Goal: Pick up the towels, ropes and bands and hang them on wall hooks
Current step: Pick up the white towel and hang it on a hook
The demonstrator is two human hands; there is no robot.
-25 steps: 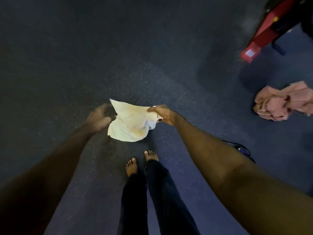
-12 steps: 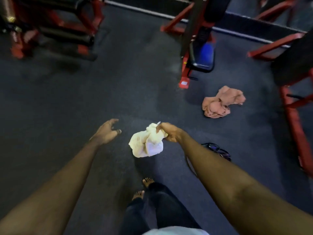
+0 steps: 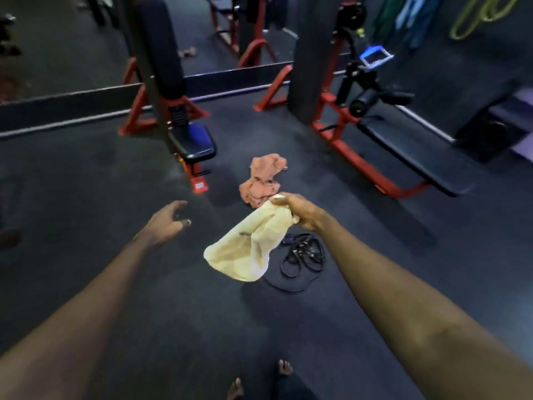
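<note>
Cream towel (image 3: 248, 243): I see it off the floor, hanging from my right hand (image 3: 300, 210). Its long axis runs from the grip down and to the left, towards me. The narrow, bunched end is at the grip; the wide, loose end points away from it, down and left.

Grip: the right hand's fingers and thumb are curled tightly round the bunched end and clench the cloth. No other thing is in that hand.

Left hand (image 3: 167, 223): it is out to the left of the grip and well apart from the towel. The fingers are loosely spread and slightly bent, and it holds and touches nothing.

Other task items:
- Pink towel (image 3: 264, 177): crumpled on the dark floor (image 3: 86, 197) just beyond the grip. I cannot tell from this view whether the gripping hand touches it.
- Tangle of black bands (image 3: 302, 255): on the floor, below the grip and on my side of it. The hanging towel covers part of its left edge.
- Green bands (image 3: 478, 15): hanging on the wall far beyond the grip and to the right.

A flat black bench (image 3: 409, 151) on a red frame stands beyond the grip, to its right.
</note>
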